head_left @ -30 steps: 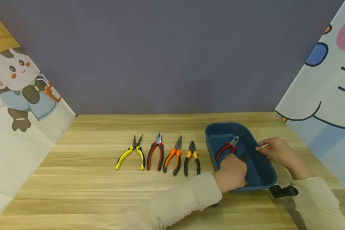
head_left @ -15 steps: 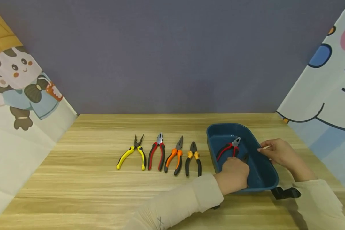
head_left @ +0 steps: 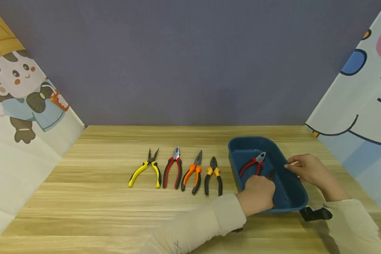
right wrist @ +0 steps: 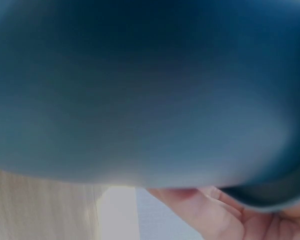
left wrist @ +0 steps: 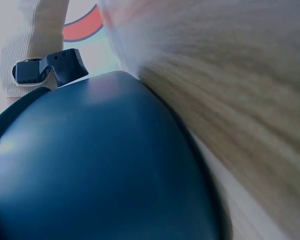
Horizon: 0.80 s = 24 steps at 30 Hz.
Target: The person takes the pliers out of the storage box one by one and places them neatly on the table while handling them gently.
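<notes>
In the head view, a dark blue plastic bin (head_left: 290,192) stands at the right of the table. My left hand (head_left: 259,192) reaches into it with curled fingers and grips a pair of pliers; only the dark jaws (head_left: 271,174) of these show, the handles being hidden by the hand. Just beyond lie red-and-black pliers (head_left: 252,165) on the bin's floor. At the bin's right rim, my right hand (head_left: 308,171) pinches the edge between thumb and fingers. The bin's wall (left wrist: 100,160) fills much of the left wrist view. In the right wrist view, fingers (right wrist: 210,215) touch the rim.
Left of the bin, several pliers lie in a row: yellow-and-black (head_left: 143,169), red-and-black (head_left: 173,171), orange-and-black (head_left: 192,173) and black-and-yellow (head_left: 213,174). A grey panel (head_left: 190,63) rises behind the wooden table (head_left: 98,204), with printed sheets at both sides.
The head view has shifted slightly. Both hands, the bin and the pliers stay in nearly the same places relative to each other.
</notes>
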Available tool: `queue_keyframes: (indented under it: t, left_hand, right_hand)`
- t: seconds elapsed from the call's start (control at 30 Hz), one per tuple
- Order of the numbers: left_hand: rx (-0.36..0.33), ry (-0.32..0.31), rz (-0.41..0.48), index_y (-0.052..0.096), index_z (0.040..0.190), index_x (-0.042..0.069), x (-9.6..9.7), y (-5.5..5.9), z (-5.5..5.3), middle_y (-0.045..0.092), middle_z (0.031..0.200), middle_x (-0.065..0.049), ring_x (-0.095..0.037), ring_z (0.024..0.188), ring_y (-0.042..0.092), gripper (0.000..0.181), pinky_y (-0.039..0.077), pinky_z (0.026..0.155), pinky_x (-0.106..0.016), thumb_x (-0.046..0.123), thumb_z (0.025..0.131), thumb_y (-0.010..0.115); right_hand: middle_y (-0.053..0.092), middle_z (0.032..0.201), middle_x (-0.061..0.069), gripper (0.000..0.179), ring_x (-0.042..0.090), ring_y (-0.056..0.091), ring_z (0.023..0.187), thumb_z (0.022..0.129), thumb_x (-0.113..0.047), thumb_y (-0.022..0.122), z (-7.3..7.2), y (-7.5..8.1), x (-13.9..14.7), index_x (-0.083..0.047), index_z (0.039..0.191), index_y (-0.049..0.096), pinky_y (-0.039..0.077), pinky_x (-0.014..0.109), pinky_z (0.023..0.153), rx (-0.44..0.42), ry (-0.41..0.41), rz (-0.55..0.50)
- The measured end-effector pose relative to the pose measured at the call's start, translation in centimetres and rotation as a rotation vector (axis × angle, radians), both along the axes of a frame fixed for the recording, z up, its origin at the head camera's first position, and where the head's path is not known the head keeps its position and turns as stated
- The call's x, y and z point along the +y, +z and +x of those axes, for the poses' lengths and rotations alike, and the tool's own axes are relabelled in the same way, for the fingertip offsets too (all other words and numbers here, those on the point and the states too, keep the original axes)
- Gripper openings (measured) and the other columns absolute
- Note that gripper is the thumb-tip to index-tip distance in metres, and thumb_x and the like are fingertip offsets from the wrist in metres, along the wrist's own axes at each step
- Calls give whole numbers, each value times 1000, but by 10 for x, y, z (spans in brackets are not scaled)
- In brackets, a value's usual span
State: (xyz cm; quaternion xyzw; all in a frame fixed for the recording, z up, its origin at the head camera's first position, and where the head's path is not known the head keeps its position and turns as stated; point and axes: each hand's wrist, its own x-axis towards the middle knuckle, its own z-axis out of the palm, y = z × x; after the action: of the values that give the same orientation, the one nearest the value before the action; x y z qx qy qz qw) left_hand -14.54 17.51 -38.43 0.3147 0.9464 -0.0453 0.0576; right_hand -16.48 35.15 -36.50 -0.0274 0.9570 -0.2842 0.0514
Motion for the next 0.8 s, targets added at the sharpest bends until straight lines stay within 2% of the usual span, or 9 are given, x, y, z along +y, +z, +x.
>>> queue_keyframes:
  t: [0.37,0.6,0.8]
  left_hand:
    - [-31,8,16,71,93,34,-1,1,-3,65,88,19,-2,77,59,35,46,70,-21,58,68,76]
    - [-86,17,45,71,95,35,-3,5,-6,64,92,19,-2,81,58,34,46,67,-21,56,69,76]
    - [-94,-11,66,70,86,32,-7,10,-8,63,81,19,-1,71,56,30,45,58,-20,55,68,77]
  right_hand:
    - [66,93,28,38,17,57,58,94,-16,56,0,-1,-2,16,113,54,50,33,51,1,-7,-8]
    - [66,91,28,37,17,58,58,94,-15,55,0,-1,0,17,113,54,50,33,51,3,-7,-1]
    - [66,92,27,36,17,56,58,95,-15,55,-1,-1,0,17,113,55,50,33,51,6,-7,-7]
